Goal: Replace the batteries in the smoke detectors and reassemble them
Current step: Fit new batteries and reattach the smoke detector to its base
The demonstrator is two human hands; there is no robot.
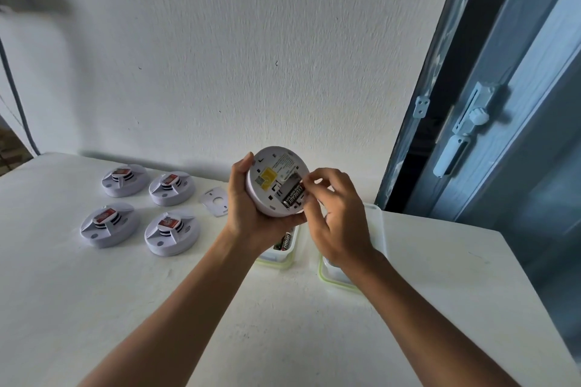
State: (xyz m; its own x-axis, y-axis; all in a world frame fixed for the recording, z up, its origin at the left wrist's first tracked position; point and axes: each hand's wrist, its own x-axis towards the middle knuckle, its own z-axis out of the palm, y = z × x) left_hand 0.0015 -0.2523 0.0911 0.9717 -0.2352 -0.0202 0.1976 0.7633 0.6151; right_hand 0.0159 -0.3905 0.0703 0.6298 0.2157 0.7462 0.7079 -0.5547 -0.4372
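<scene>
The person stands at a white desk point(94, 308) pushed against a white wall, both bare forearms reaching forward and up from the near edge. The left hand point(248, 207) cups a round white smoke detector point(270, 181) from below and from its left side, thumb up along the rim, fingers wrapped under the housing, so its open back tilts toward the person's face. That grip is closed firmly around the detector, which is held up off the desk.

The right hand point(336, 214) comes in from the detector's right, wrist bent, thumb and forefinger pinched on the end of a black battery point(294, 196) that lies in the compartment on the detector's lower right; the other fingers curl loosely.

Below the detector, partly hidden by the left wrist, a clear container point(278, 253) with a green rim holds another black battery. A second green-rimmed container point(333, 273) sits to the lower right of the detector, under the right wrist. To the detector's left a flat white mounting plate point(215, 201) lies on the desk, and farther left four more smoke detectors point(141, 210) sit in two rows.
</scene>
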